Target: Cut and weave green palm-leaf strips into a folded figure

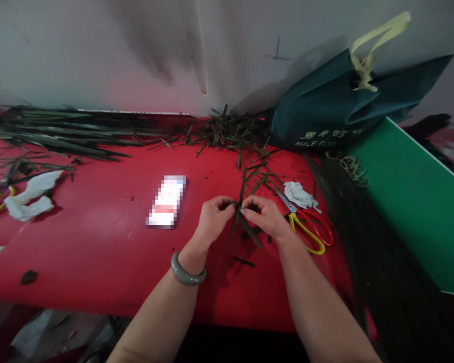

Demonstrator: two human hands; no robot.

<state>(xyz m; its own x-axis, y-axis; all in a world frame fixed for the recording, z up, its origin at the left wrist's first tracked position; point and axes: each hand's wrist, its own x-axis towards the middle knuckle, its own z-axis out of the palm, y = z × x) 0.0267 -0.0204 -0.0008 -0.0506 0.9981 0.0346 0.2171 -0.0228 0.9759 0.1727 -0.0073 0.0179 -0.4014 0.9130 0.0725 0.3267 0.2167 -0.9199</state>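
Over the red table (98,237), my left hand (214,218) and my right hand (267,216) meet at the middle. Both pinch thin dark green leaf strips (240,201), fingers curled closed on them. The strips cross between the hands, some running up and away, some hanging down toward me. A grey-green bangle (187,273) circles my left wrist. Scissors with yellow and red handles (309,227) lie just right of my right hand.
A long bundle of green leaves (60,132) lies at the back left, a heap of cut scraps (230,132) at the back centre. A dark green bag (340,108), a green board (408,201), rubber bands (351,166), crumpled tissues (32,194) and a flat packet (167,200) surround the hands.
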